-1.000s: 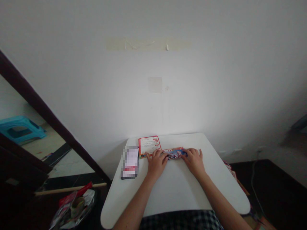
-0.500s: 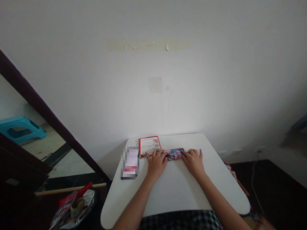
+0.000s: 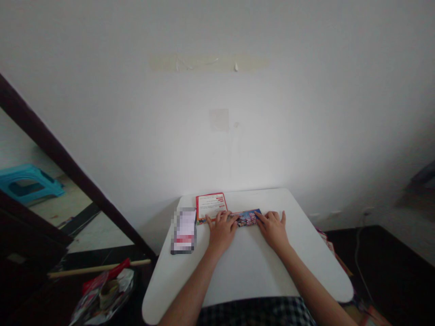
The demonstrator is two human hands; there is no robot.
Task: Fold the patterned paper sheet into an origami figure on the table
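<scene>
Both hands [image 3: 222, 230] touch a printed strip [image 3: 248, 218] — probably folded paper.

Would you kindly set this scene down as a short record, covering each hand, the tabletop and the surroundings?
Left hand: fingers at the left end of a flat, blue-and-pink printed paper strip
Right hand: fingers on the strip's right end
Table: white, rounded corners
Beyond the left hand: white printed card with red border
Left of the card: dark-edged rectangular phone, screen pixelated
Behind the table: pale wall
Far left: blue plastic stool
</scene>
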